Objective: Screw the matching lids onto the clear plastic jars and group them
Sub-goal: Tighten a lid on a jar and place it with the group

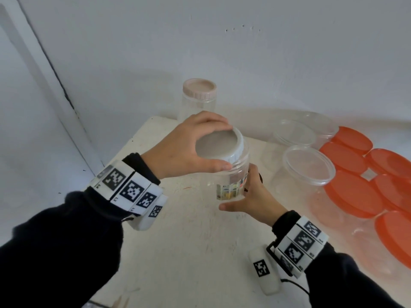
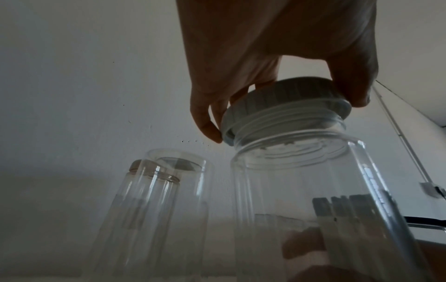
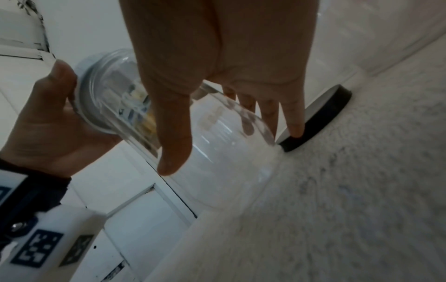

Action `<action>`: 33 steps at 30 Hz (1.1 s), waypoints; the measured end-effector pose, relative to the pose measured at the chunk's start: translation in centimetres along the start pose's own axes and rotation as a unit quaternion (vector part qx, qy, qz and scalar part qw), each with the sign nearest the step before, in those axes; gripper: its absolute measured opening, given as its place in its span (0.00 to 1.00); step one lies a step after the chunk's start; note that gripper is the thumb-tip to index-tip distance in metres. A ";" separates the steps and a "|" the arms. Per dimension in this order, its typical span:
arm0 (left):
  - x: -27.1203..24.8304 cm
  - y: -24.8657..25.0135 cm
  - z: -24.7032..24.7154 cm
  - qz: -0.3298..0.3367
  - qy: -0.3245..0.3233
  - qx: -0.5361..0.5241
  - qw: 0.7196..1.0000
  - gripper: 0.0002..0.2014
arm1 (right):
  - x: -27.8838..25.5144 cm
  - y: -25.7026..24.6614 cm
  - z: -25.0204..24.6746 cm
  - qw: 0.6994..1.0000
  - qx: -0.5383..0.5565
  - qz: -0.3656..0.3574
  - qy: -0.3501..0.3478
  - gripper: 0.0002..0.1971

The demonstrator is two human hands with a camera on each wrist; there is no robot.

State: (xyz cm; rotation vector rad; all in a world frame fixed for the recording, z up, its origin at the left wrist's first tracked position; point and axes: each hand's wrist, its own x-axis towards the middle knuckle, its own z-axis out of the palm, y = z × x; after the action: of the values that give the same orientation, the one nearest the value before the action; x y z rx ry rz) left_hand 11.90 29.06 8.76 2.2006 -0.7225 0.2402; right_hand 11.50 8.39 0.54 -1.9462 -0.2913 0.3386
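Note:
A clear plastic jar [image 1: 231,176] with a printed label stands on the pale table [image 1: 189,252] at the centre. My left hand [image 1: 225,147] grips the white ribbed lid [image 1: 213,145] from above; the lid sits tilted on the jar's threaded neck, as the left wrist view shows on the lid [image 2: 284,103]. My right hand [image 1: 239,187] holds the jar body from the right, thumb in front and fingers behind. In the right wrist view the jar [image 3: 217,143] lies between my thumb and fingers. A jar with a pink lid [image 1: 199,88] stands behind.
A black lid [image 3: 318,118] lies on the table just beyond the held jar. Clear tubs [image 1: 309,165] stand at the right, with several orange lids [image 1: 355,194] beside them. The wall runs close behind, and the table's left edge is near my left wrist.

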 end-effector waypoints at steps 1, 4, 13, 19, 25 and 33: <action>0.1 0.0 0.0 0.003 -0.003 0.005 1.000 0.35 | 0.2 0.1 0.0 1.000 -0.004 -0.004 0.002 0.46; 0.4 0.0 -0.1 0.010 -0.013 0.026 1.000 0.36 | 0.7 0.4 0.1 1.000 -0.013 -0.016 0.018 0.44; 1.7 0.4 0.5 0.022 -0.053 0.054 0.997 0.38 | 1.7 1.5 0.0 0.999 -0.023 -0.027 0.023 0.50; 2.5 0.0 1.1 0.028 -0.098 0.049 0.994 0.38 | 1.7 1.1 -0.1 0.998 -0.056 -0.036 0.007 0.48; 1.9 -0.5 1.3 0.033 -0.074 0.022 0.996 0.44 | 1.5 0.6 -0.7 0.994 -0.096 -0.039 -0.044 0.56; -1.3 -1.8 3.8 -0.112 0.019 -0.187 0.976 0.60 | -0.4 -8.0 -4.9 0.985 -0.106 -0.134 0.017 0.46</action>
State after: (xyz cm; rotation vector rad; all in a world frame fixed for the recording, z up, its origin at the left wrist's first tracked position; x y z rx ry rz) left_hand 11.65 27.76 4.55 1.8889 -0.4497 0.0265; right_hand 12.51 7.16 9.78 -2.0854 -0.5790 0.1002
